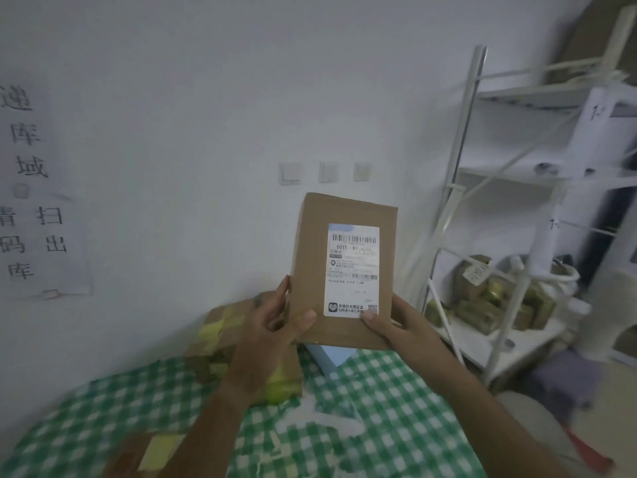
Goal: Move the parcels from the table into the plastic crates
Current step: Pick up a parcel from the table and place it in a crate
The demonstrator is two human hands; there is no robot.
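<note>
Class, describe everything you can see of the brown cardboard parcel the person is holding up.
The cardboard parcel is a flat, plain brown box, held upright and slightly tilted in front of a pale wall, above the green checked tablecloth. A white shipping label with barcodes, printed text and a small logo covers much of its facing side. The left hand grips its lower left edge, thumb on the front; the right hand holds the lower right corner, thumb on the label's bottom. It touches nothing else.

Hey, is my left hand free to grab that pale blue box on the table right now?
Probably not as things stand. The left hand and right hand both grip the raised parcel, which hangs over the blue box. Let go with the left first.
</note>
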